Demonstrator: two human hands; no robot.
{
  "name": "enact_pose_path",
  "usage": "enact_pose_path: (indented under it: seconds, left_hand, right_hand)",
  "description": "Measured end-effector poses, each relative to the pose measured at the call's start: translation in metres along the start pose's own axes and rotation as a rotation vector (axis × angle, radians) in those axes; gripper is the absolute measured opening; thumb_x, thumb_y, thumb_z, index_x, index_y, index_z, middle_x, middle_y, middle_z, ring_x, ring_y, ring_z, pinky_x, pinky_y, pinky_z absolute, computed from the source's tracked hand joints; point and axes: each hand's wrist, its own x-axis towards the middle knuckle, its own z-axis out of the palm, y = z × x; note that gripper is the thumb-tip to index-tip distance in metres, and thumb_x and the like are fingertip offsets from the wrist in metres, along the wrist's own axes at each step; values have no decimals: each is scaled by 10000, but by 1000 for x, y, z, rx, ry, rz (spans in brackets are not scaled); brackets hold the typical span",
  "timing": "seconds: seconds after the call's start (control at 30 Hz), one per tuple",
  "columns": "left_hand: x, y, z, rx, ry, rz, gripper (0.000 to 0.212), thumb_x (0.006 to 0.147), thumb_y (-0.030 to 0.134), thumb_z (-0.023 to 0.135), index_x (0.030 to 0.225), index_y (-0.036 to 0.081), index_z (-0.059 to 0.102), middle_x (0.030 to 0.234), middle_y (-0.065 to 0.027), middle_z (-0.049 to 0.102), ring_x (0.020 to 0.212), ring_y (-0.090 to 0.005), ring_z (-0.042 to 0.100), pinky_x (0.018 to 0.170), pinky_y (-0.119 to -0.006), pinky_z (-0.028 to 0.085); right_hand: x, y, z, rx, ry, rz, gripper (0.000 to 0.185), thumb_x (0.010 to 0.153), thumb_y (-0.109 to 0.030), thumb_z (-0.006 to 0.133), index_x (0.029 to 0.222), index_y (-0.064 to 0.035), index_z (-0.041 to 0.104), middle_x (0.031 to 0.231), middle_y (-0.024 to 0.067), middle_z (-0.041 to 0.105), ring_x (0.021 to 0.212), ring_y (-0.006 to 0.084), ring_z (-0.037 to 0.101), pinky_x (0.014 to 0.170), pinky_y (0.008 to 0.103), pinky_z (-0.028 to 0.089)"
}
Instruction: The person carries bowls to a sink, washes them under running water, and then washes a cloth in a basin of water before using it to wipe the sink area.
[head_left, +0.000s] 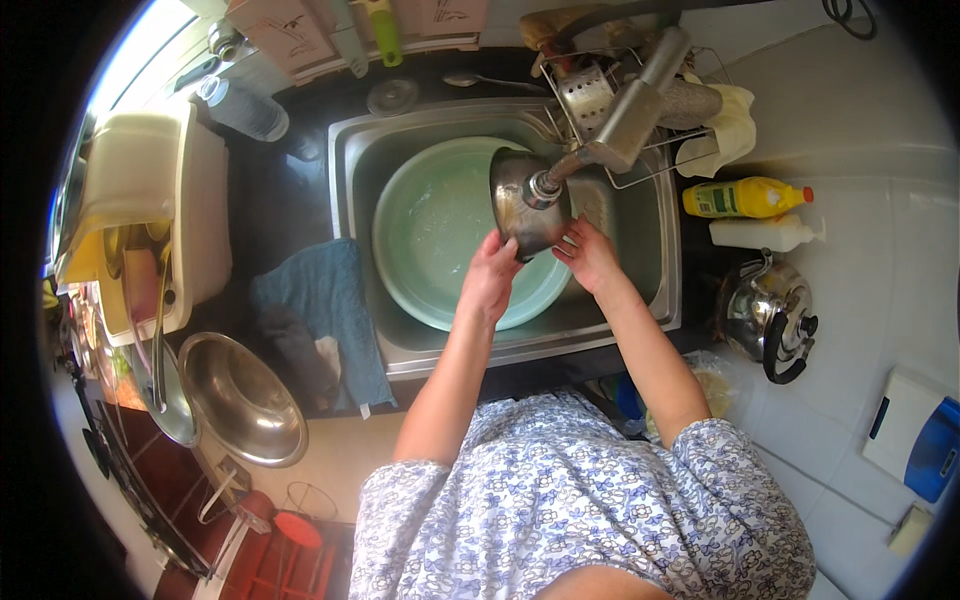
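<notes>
A stainless steel bowl (523, 217) is tilted on its side beneath the faucet spout (546, 187), above a light green plastic basin (420, 240). My left hand (491, 277) grips its lower left rim, thumb pressed against the metal. At the lower right edge, my right hand (589, 255) holds it with curled fingers. The spout end overlaps the bowl, so its inside is hidden from me. Clear water appears to lie in the basin, which rests in a stainless steel sink (360, 161).
A wire rack (630, 176) with a grater stands behind the faucet. On the right are a yellow bottle (739, 197), a white pump bottle (757, 232) and a kettle (765, 315). Left of the sink lie a blue towel (330, 292) and a steel basin (244, 397).
</notes>
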Motion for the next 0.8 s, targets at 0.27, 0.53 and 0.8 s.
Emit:
enact_pose_path:
  seconds: [0.27,0.53,0.8]
  left_hand:
    - [-20,-1,-59,-343,-46,-128,315,927,314,403,1181,133,442,1253,-84,465,1170,-292,432,896,-609,365]
    - [9,24,-50,-295,52,-84,538,919,508,255,1309,145,324,1292,-129,427,1080,-296,522,785,-522,487]
    - [-16,31,-46,-151,104,5,418,936,356,392,1259,92,363,1202,-106,488,1065,-263,519,755,-434,518]
  right_hand:
    - [-3,6,-6,89,-123,26,317,912,-315,458,1155,-115,494,1015,31,565,929,168,532,810,343,431]
    - [-4,-25,55,209,-527,-98,307,874,-134,497,1175,-74,476,1103,66,558,990,202,542,867,370,447]
    - [11,-11,34,-25,-248,3,303,870,-157,483,1159,-68,497,1083,58,549,967,208,542,856,375,437]
